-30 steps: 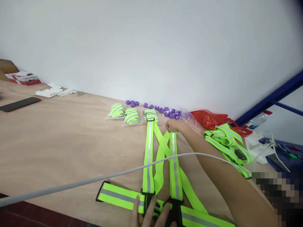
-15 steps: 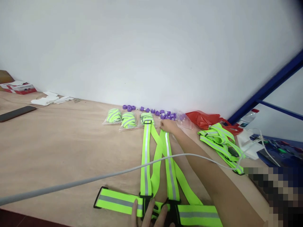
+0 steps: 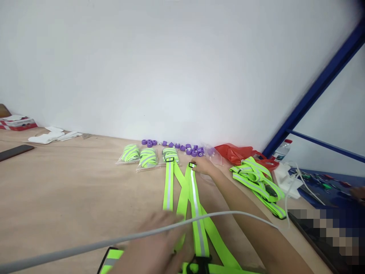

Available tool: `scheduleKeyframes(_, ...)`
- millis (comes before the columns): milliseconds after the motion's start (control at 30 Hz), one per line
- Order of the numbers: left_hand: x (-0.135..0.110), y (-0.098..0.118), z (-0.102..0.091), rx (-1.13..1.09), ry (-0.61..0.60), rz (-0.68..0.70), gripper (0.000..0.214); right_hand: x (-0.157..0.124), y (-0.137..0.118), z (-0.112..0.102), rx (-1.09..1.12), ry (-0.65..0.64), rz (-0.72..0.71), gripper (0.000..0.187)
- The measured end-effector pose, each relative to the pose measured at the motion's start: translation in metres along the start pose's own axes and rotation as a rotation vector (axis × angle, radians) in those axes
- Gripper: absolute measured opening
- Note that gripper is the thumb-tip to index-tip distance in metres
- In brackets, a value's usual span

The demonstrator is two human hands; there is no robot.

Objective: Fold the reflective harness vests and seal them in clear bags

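The person is laying a neon yellow reflective harness (image 3: 196, 213) flat on the wooden table (image 3: 71, 198), and the step in hand looks like straightening its two long straps so they run side by side away from the body. The right hand (image 3: 203, 166) is reaching to the far end of the right strap, fingers closed lightly on its tip near the small black buckle, holding it stretched out. The left hand (image 3: 159, 243) is lying close to the camera and blurred, spread over the near part of the straps just above the black clips; whether it is gripping or only pressing down cannot be told. By my reading, the next move is calling for keeping both straps taut and parallel without twisting the crossing piece between them. A grey cable (image 3: 114, 240) is hanging across the view in front of the hands. Beyond the harness, three bagged harnesses (image 3: 148, 156) are sitting in a row, with purple spools (image 3: 182, 147) lined along the white wall (image 3: 171, 68). A loose pile of harnesses (image 3: 256, 179) and a red bag (image 3: 236, 153) are lying to the right, near a blue metal frame (image 3: 316, 87).
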State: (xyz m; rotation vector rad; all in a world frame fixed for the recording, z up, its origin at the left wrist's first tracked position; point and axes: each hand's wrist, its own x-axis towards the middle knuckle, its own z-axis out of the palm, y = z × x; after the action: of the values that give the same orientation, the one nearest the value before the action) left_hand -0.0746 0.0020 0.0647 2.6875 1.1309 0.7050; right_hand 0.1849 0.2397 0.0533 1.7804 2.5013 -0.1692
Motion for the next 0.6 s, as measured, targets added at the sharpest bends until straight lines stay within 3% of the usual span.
scheduleKeyframes(67, 0.055, -0.025, -0.027, -0.015, -0.013, -0.065, 0.026, -0.001, -0.001, 0.002, -0.007, 0.024, 0.005, 0.032)
scheduleKeyframes(133, 0.11, -0.053, -0.032, 0.049, -0.053, -0.204, 0.028, -0.004, -0.001, 0.002, -0.003, 0.049, 0.004, 0.033)
scheduleKeyframes(267, 0.193, -0.098, 0.011, 0.05, -0.162, -0.209, 0.023, -0.012, 0.0, 0.001, 0.011, 0.093, 0.007, 0.033)
scheduleKeyframes(433, 0.233, -0.122, 0.069, 0.011, -0.301, -0.214, 0.033, -0.015, 0.002, 0.002, -0.006, 0.128, 0.019, 0.027)
scheduleKeyframes(600, 0.247, -0.137, 0.092, -0.036, -0.348, -0.255, 0.033, -0.011, 0.002, 0.003, -0.06, 0.132, 0.015, 0.028)
